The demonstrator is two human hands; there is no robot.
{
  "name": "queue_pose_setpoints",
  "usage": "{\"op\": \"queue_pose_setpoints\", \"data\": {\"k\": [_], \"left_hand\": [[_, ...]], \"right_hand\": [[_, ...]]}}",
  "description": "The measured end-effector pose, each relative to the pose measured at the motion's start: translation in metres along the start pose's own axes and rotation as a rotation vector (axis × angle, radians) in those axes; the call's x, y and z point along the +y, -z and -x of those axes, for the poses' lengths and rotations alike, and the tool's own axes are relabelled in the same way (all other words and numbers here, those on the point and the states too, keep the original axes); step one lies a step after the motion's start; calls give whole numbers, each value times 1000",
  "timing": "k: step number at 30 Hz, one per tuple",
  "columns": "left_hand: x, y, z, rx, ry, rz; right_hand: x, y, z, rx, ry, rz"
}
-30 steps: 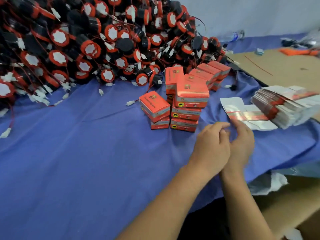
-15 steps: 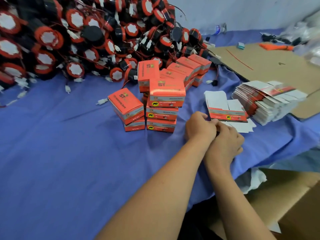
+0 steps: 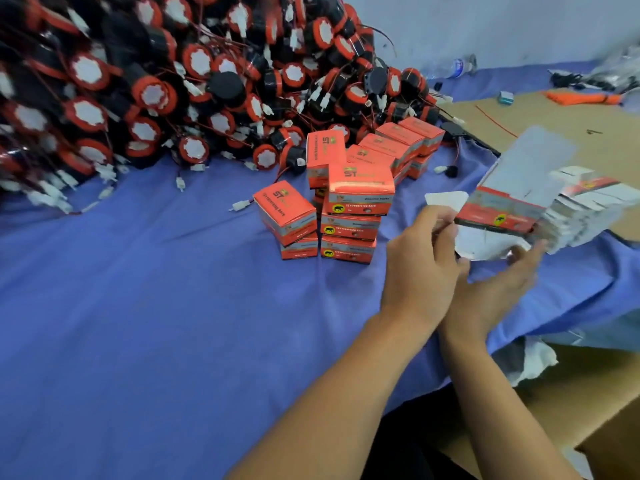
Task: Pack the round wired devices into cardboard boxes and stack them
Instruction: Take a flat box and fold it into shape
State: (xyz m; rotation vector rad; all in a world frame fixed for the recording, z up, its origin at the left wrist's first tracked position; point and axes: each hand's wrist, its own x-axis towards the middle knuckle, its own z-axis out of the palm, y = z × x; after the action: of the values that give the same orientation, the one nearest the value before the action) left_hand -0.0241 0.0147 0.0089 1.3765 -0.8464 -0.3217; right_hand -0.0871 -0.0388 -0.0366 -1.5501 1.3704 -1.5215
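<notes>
Head view looks down on two bare forearms that come in from the bottom edge, at the centre and the right. At the lower right corner a brown carton stands beside the table. A blue cloth covers the table and fills the lower left of the frame.

At the centre right, the left hand has its fingers curled and pinches the left edge of a flat carton, which is not folded yet. This carton is lifted above the cloth and tilted, with its grey inner side up and a red printed band along the lower edge; it is blurred. Just to the right and a little lower, the right hand has straight fingers that reach under the white lower flap. Whether they touch the flap I cannot tell.

At the right edge, a stack of flat cartons lies on the cloth, partly behind the lifted one. In the middle of the frame the packed boxes, red with a yellow mark, are stacked in short columns, and more lie in a row behind them.

Further back, the round wired devices, black with red rims and white connectors, form a big heap in the upper left. At the upper right a cardboard sheet lies flat, and a plastic bottle lies near the pale wall.
</notes>
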Motion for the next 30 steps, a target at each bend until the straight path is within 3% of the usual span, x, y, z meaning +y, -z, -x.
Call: {"op": "queue_pose_setpoints", "data": {"k": [4, 8, 13, 16, 18, 21, 25, 30], "left_hand": [[28, 51, 24, 170, -104, -54], [51, 123, 56, 313, -91, -34], [65, 202, 109, 400, 15, 15], [69, 240, 138, 522, 93, 65], [69, 261, 156, 572, 151, 66], [64, 277, 178, 626, 234, 70], [55, 278, 195, 649, 277, 178], [53, 285, 209, 630, 307, 155]], "right_hand": [[-13, 10, 22, 39, 201, -99], [-26, 27, 79, -160, 373, -175], [-56, 43, 161, -510, 355, -283], [-72, 49, 187, -708, 428, -217], [-85, 48, 198, -828, 364, -181], [-104, 46, 214, -938, 226, -193], [-117, 35, 231, -1141, 321, -16], [-125, 26, 242, -1229, 373, 33]]}}
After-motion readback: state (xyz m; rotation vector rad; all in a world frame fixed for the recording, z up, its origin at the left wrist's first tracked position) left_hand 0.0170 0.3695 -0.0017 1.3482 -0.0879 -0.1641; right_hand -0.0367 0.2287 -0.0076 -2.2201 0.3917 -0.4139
